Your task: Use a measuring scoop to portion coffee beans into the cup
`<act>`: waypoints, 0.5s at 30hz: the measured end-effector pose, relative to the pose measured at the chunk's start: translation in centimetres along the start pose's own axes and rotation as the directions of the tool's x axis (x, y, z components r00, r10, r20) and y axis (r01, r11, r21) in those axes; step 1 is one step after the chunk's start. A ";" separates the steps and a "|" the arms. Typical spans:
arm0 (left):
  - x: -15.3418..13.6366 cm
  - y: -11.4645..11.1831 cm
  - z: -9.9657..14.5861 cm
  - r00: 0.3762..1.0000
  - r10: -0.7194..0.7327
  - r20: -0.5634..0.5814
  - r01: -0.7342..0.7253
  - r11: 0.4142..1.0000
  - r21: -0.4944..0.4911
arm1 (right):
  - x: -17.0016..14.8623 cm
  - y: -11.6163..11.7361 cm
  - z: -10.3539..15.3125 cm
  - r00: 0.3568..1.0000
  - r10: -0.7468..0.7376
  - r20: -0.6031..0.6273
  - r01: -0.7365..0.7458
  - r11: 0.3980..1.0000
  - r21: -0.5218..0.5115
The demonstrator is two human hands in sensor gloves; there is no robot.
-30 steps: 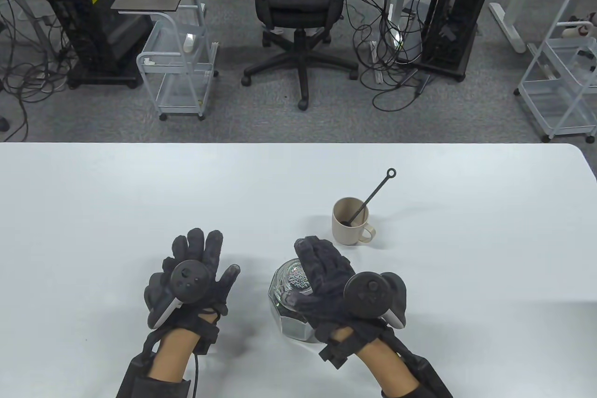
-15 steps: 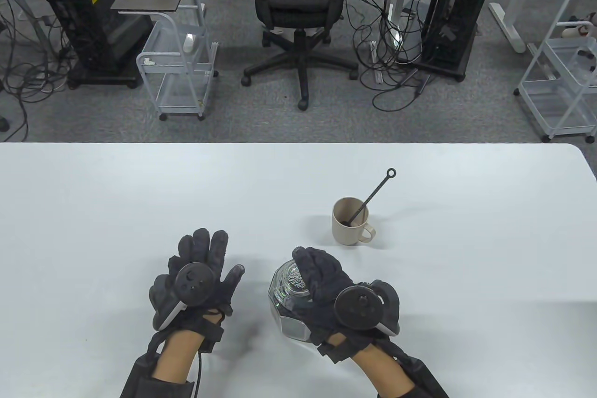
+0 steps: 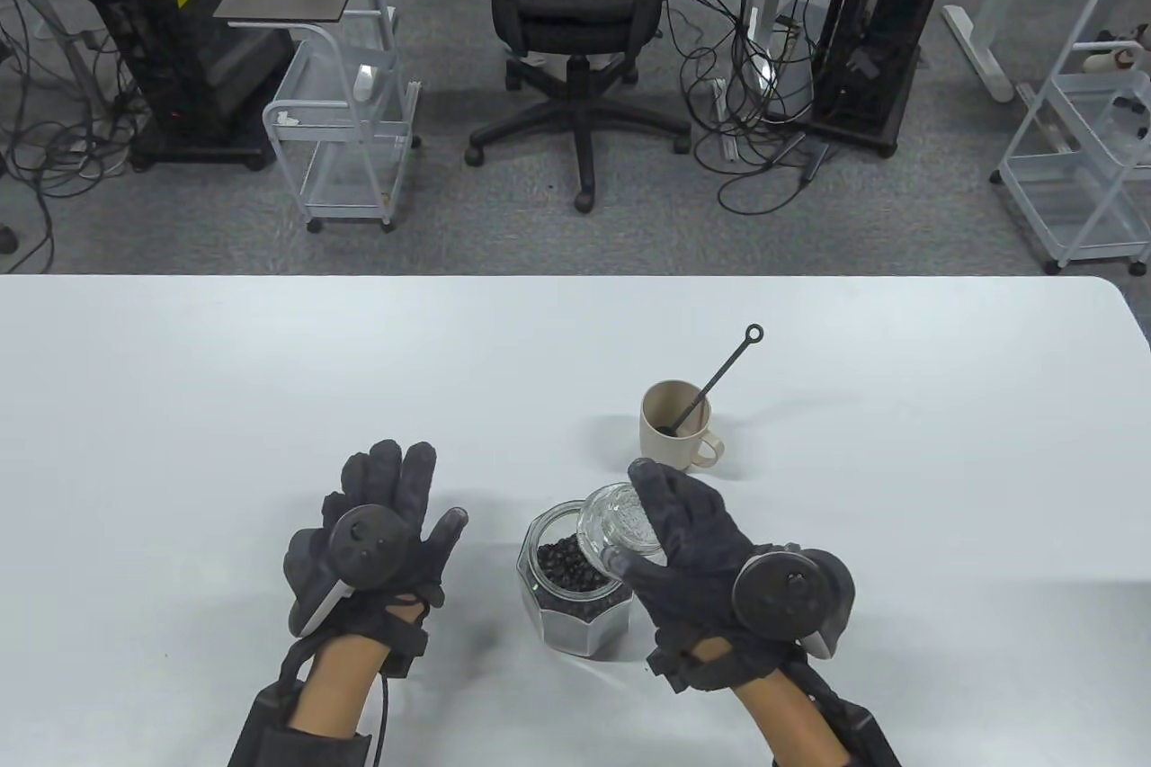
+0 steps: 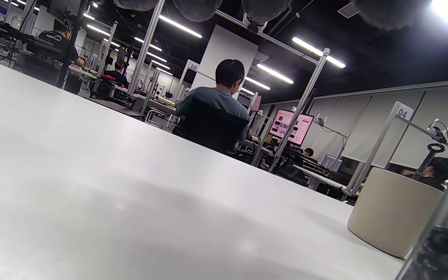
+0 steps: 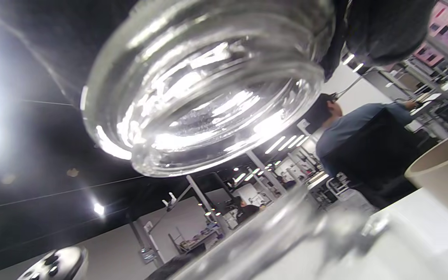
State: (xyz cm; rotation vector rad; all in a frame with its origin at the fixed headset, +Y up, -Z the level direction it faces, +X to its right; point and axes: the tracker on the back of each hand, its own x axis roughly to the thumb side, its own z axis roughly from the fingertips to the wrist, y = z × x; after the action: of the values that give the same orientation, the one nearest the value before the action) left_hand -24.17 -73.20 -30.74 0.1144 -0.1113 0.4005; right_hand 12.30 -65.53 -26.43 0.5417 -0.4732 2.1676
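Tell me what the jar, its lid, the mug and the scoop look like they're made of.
Jar: clear faceted glass; the dark beans show through its wall.
Lid: clear glass too, with bright glints, held in the right hand.
Mug: matte beige, no shine; ceramic or plastic, hard to tell.
Scoop: thin, matte black, ring-ended handle; metal or plastic, unclear.

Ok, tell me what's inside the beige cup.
The cup holds the measuring scoop: its bowl sits at the bottom and its handle leans out over the rim. No coffee beans are visible in it, though the scoop bowl covers part of the floor.
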 end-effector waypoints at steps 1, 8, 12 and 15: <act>0.0 0.0 0.0 1.000 0.007 -0.001 -0.007 1.000 -0.002 | -0.3 -0.8 -0.2 0.999 0.025 -0.020 -0.025 1.000 -0.005; -0.1 0.0 0.0 1.000 0.018 0.005 -0.018 1.000 -0.002 | -5.4 -4.2 0.8 0.985 0.113 -0.127 -0.122 0.990 -0.065; -0.2 -0.3 -0.1 0.999 0.032 0.003 -0.032 0.999 -0.014 | -9.1 -4.3 2.0 0.957 0.161 -0.241 -0.178 0.983 -0.048; -0.1 -0.6 -0.2 1.000 0.026 0.008 -0.025 0.999 -0.027 | -10.6 -4.3 2.4 0.923 0.253 -0.289 -0.260 0.965 0.015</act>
State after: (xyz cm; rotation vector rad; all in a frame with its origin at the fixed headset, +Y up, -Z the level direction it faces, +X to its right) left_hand -24.01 -73.73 -30.99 0.0882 -0.1261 0.4238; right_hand 22.27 -71.01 -29.39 0.1473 -0.4263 2.4388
